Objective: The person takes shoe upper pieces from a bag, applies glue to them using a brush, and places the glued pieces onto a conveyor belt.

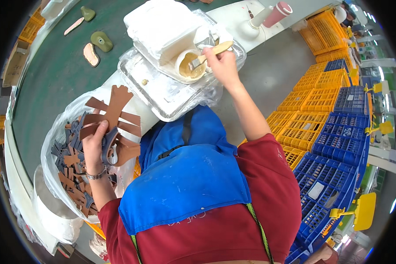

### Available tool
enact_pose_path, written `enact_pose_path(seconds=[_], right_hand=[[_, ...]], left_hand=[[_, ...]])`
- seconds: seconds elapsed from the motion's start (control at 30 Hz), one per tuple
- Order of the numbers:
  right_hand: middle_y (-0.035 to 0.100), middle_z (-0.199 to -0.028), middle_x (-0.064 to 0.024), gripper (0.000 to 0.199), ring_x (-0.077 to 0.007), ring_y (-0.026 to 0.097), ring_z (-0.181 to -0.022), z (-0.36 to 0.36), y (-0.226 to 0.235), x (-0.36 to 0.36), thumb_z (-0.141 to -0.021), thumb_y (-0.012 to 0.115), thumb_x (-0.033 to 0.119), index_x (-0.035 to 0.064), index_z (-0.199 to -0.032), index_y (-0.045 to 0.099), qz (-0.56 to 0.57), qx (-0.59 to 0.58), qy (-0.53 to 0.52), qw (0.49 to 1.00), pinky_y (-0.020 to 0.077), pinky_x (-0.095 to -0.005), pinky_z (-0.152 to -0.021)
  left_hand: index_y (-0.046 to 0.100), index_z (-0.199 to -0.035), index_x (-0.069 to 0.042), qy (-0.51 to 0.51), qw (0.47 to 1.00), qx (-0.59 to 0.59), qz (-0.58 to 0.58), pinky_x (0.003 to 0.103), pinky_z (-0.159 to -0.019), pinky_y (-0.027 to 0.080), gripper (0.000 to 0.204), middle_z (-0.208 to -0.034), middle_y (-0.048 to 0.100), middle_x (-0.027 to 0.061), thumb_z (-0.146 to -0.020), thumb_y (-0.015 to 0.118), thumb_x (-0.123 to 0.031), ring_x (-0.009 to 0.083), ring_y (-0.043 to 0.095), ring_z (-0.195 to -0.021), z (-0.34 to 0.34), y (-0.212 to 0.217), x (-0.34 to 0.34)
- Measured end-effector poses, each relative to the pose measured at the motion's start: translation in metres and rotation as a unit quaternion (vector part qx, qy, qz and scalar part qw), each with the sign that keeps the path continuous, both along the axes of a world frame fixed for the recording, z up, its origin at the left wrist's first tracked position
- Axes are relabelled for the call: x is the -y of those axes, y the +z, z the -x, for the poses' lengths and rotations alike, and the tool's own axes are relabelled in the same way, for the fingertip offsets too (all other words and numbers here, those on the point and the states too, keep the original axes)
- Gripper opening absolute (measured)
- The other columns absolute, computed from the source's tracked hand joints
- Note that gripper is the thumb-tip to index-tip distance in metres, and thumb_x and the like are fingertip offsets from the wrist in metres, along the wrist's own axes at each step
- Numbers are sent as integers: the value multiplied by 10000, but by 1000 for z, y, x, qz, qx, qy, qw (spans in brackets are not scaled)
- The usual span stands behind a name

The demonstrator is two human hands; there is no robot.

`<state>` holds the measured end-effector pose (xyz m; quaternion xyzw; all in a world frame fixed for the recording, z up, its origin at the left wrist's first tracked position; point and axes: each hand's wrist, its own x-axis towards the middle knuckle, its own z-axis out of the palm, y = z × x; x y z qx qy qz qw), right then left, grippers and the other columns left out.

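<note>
Head view. Right hand [222,66], upper centre of frame, grips a wooden-handled brush [209,53] with its bristles dipped in a small white cup of yellowish glue [190,65]. The cup sits in a plastic-wrapped white tray [163,94] on the bench edge. Left hand [94,147], centre left, is clenched round a fan of brown leather cut pieces [114,116], held up over a plastic-lined bin [53,145] full of more brown and grey pieces.

Step, by my read: loading the brush with glue, leather not yet touched by the bristles. Next move would call for lifting the brush out without dripping and bringing it across to the held pieces; the two hands are well apart, so either one has to travel.

Around: a white block [163,26] wrapped in film just behind the cup, upper centre. Green conveyor belt [53,75] at upper left carries green shoe lasts [101,41] and a pale insole [91,54]. A pink cup [278,12] at top right. Yellow and blue crates [334,119] stacked on the right. Blue apron [185,176] fills lower centre.

In the way: the tray's crumpled film rim lies between cup and leather; the loose fan of pieces could slip.
</note>
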<state>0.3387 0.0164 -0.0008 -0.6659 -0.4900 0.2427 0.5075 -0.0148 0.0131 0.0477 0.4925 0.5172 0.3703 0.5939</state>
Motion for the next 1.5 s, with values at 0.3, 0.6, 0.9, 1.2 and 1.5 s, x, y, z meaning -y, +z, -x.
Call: enact_pose_path(seconds=[0.3, 0.6, 0.9, 1.2, 1.5], right_hand=[[424, -474, 34, 196, -42, 326, -385, -16, -14, 22, -804, 530, 196, 25, -723, 581, 151, -254, 0, 955, 239, -192, -365], [367, -496, 33, 257, -36, 307, -431, 12, 46, 3, -873, 438, 239, 12, -879, 556, 18, -574, 177, 799, 257, -170, -394], [547, -606, 5, 145, -46, 432, -496, 71, 78, -6, -771, 581, 140, 0, -748, 610, -68, -196, 330, 921, 332, -188, -444], [585, -672, -28, 134, -30, 479, -549, 69, 96, -10, -787, 566, 109, -15, -749, 602, -54, -196, 336, 920, 350, -162, -458], [566, -609, 5, 224, -34, 465, -538, 88, 89, -29, -757, 607, 212, -11, -742, 623, -51, -68, 324, 942, 358, -189, -462]], left_hand=[[450, -1114, 5, -64, 995, -50, -56, 177, -510, 399, 395, -683, 537, 11, -763, 575, -124, 70, 511, -590, -6, 20, -21], [519, -1078, 1, -319, 940, -77, 90, 214, -667, 397, 419, -785, 555, 19, -715, 625, -180, 81, 501, -727, -28, 34, -28], [491, -1122, -3, -348, 928, -13, 133, 255, -798, 392, 472, -978, 575, 93, -709, 642, -173, 140, 521, -896, -42, 31, -18], [463, -1140, 25, -352, 920, 23, 170, 257, -819, 376, 536, -998, 559, 83, -674, 659, -153, 136, 510, -897, -43, 27, -14], [455, -1144, 34, -425, 893, -5, 149, 254, -823, 372, 480, -1026, 547, 84, -736, 608, -168, 131, 498, -926, -41, 21, -18]])
